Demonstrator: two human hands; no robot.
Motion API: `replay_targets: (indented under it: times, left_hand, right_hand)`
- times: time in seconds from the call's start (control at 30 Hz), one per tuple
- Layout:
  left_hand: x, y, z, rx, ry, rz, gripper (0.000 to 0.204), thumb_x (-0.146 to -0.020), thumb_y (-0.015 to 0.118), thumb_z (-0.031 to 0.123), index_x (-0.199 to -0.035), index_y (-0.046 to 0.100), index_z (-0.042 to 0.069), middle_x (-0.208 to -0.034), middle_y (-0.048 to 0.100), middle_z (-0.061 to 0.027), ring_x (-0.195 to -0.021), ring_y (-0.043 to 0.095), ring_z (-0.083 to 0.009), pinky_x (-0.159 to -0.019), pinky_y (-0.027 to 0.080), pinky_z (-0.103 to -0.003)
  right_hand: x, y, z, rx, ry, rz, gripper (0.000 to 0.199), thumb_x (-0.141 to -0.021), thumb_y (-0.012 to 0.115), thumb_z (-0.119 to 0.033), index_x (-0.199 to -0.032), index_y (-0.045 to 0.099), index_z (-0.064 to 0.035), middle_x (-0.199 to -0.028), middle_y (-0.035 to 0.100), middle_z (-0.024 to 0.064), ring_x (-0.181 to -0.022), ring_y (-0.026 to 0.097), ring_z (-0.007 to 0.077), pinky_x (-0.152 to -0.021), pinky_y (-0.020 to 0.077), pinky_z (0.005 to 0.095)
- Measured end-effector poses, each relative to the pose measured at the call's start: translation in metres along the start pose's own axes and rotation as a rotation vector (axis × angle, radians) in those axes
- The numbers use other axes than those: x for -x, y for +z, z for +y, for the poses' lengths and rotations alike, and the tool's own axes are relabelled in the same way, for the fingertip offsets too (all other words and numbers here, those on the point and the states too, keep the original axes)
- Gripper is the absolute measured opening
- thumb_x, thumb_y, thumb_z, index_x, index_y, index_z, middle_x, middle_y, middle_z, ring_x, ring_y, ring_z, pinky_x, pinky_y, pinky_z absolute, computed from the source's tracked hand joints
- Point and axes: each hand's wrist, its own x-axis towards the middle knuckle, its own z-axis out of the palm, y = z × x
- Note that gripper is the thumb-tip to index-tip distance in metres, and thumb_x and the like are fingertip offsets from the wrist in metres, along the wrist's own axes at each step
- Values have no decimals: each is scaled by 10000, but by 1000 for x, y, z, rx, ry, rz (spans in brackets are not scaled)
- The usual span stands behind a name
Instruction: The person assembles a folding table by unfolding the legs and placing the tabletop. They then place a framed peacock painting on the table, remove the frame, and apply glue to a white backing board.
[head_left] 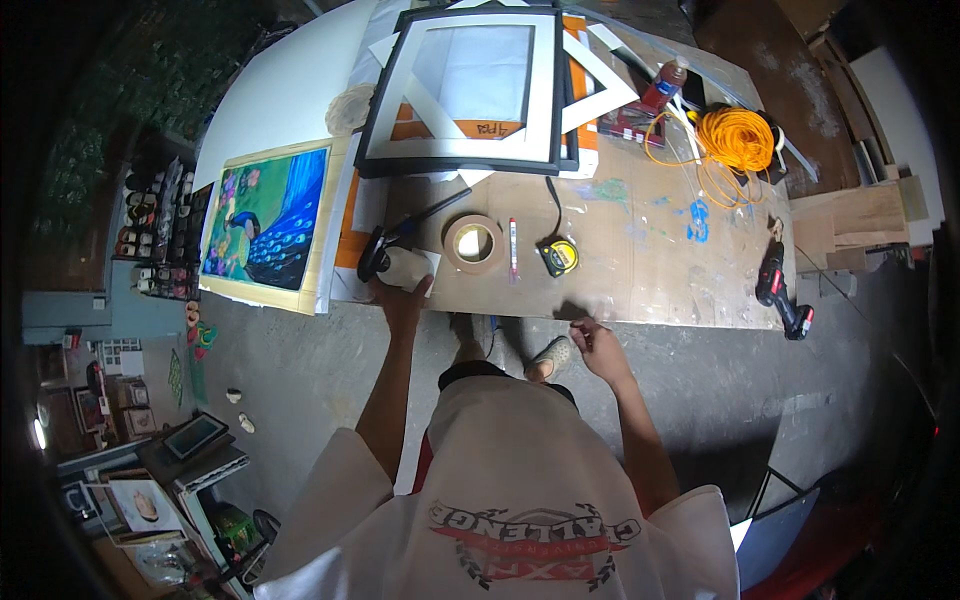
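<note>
At the table's near left edge, my left hand [402, 303] is closed round a pale beige roll-like object [404, 268]; its exact kind is unclear. Touching or just beside it is a black tool [374, 256] with a long dark handle, which looks like a hammer. My right hand [599, 349] hovers at the front edge, fingers curled in, with no object visible in them. Between the hands, farther in, lie a roll of brown tape [490, 262], a red and white marker [514, 250] and a yellow and black tape measure [560, 257].
Black picture frames with white mats [460, 160] are stacked at the back. A peacock painting [270, 222] lies at left. To the right are an orange cord coil [735, 140], a bottle [664, 85] and a cordless drill [780, 285] at the table's [660, 285] edge.
</note>
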Motion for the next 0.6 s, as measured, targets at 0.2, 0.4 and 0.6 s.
replay_targets:
  times: [0.2, 0.4, 0.6]
  left_hand:
    - [-16, -28, 8, 278, -232, -65, 787, -635, 908, 232, -1254, 503, -37, -1182, 607, -180, -1090, 609, -299, -926, 504, -430]
    - [-23, -99, 16, 435, -214, -87, 668, -684, 868, 138, -1240, 529, -10, -1190, 611, -148, -1094, 618, -253, -922, 521, -381]
    - [-22, -118, 6, 254, -82, -254, 548, -679, 851, 93, -1155, 591, 14, -1123, 626, -115, -1016, 615, -247, -892, 497, -390]
  right_hand:
    - [-38, 65, -80, -36, -234, -194, 339, -906, 644, -206, -1158, 569, 6, -1143, 624, 250, -1056, 616, 401, -900, 492, 455]
    - [-100, 176, -146, 289, -318, -139, 644, -822, 731, -321, -1288, 468, 38, -1280, 489, 227, -1209, 480, 392, -987, 433, 463]
    - [-153, 224, -157, 770, -255, 50, 623, -739, 766, -355, -1199, 514, -19, -1261, 491, 167, -1173, 482, 307, -965, 432, 395]
